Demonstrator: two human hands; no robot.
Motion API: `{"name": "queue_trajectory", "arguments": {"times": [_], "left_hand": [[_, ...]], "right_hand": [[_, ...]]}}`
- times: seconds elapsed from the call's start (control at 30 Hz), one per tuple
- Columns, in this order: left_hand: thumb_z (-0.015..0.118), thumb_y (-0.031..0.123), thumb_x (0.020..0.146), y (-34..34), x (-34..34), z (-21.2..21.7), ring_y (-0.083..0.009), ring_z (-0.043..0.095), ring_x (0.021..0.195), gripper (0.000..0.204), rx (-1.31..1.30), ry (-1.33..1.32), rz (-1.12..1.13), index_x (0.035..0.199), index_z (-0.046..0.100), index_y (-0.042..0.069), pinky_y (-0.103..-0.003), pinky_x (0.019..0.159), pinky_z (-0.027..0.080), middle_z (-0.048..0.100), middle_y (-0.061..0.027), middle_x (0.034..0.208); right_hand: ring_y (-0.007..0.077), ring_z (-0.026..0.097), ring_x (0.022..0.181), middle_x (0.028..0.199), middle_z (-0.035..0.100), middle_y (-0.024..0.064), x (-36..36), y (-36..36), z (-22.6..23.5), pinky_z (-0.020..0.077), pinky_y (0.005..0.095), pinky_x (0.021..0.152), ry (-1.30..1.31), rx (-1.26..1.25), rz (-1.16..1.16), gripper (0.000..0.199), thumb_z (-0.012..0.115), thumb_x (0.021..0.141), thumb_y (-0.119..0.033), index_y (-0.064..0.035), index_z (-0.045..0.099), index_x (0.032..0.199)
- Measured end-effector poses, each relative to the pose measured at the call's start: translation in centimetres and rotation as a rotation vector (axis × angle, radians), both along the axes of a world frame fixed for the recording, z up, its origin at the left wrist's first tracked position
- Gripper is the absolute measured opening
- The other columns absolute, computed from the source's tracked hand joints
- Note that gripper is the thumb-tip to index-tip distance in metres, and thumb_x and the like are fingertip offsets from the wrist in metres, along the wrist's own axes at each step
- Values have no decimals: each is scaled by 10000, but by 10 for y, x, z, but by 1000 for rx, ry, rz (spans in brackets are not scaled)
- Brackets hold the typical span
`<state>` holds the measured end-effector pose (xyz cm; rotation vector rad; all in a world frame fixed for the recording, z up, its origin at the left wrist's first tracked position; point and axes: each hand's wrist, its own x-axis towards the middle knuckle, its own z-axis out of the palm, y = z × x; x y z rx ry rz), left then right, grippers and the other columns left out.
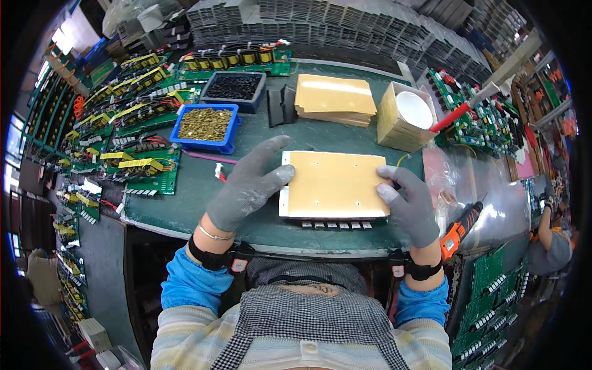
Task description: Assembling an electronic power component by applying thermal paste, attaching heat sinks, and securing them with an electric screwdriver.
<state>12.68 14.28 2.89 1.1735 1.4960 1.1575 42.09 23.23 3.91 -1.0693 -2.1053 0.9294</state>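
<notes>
In front of me a tan rectangular sheet [338, 185] with several small holes lies over a pale metal plate [284, 202], which shows along the left edge. White-ended parts of a circuit board [336, 225] stick out below the near edge. My left hand [246, 185], in a grey glove, is open at the sheet's left side; its thumb tip touches the edge and the other fingers point up and away. My right hand [410, 200], also gloved, has its thumb and forefinger apart, resting on the sheet's right edge. Its other fingers are partly hidden.
Behind lie a blue bin of brass screws [206, 125], a bin of black parts [233, 87], a stack of tan sheets [335, 98] and a box with a white roll [407, 117]. An orange electric screwdriver [459, 232] lies at right. Circuit boards [145, 166] crowd the left.
</notes>
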Motion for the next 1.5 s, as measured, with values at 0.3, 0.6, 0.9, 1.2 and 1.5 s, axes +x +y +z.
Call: {"name": "queue_trajectory", "arguments": {"times": [0.3, 0.6, 0.9, 1.2, 1.5], "left_hand": [[694, 324, 898, -5, -49, 31, -223, 561, 1148, 629, 87, 129, 15, 1385, 472, -5, -346, 972, 445, 576, -139, 1299], [732, 355, 787, 136, -141, 41, -351, 629, 1090, 521, -204, 1096, -43, 1212, 646, 67, -408, 929, 499, 670, -186, 1155], [691, 294, 835, 165, -130, 18, -320, 645, 1038, 345, -301, 1294, -125, 1142, 690, 138, -409, 904, 506, 696, -134, 1084], [681, 295, 852, 151, -154, 12, -323, 651, 1017, 247, -140, 1050, 61, 1059, 733, 171, -423, 902, 499, 709, -108, 1039], [591, 110, 974, 61, -127, 56, -36, 574, 694, 192, 94, -480, 188, 1142, 600, 18, -125, 527, 480, 621, -35, 934]], "right_hand": [[149, 586, 861, 882, 606, 59, 21, -4, 5, 480, 295, 801, 162, -170, -46, 448, 667, 849, -141, 32, 588, 1254], [235, 628, 858, 901, 631, 109, 15, -11, 11, 505, 339, 774, 13, 171, 57, 441, 681, 819, -132, 26, 589, 1220], [265, 632, 847, 916, 645, 129, 37, -24, 40, 499, 358, 782, -134, 191, -33, 428, 689, 807, -187, 20, 605, 1174], [257, 638, 843, 916, 652, 120, 35, -22, 44, 500, 356, 754, -21, 279, -11, 407, 683, 806, -170, 17, 612, 1161], [256, 654, 827, 903, 663, 119, 14, -33, 79, 507, 347, 747, 38, 315, 133, 383, 666, 798, -140, 6, 618, 1149]]}}
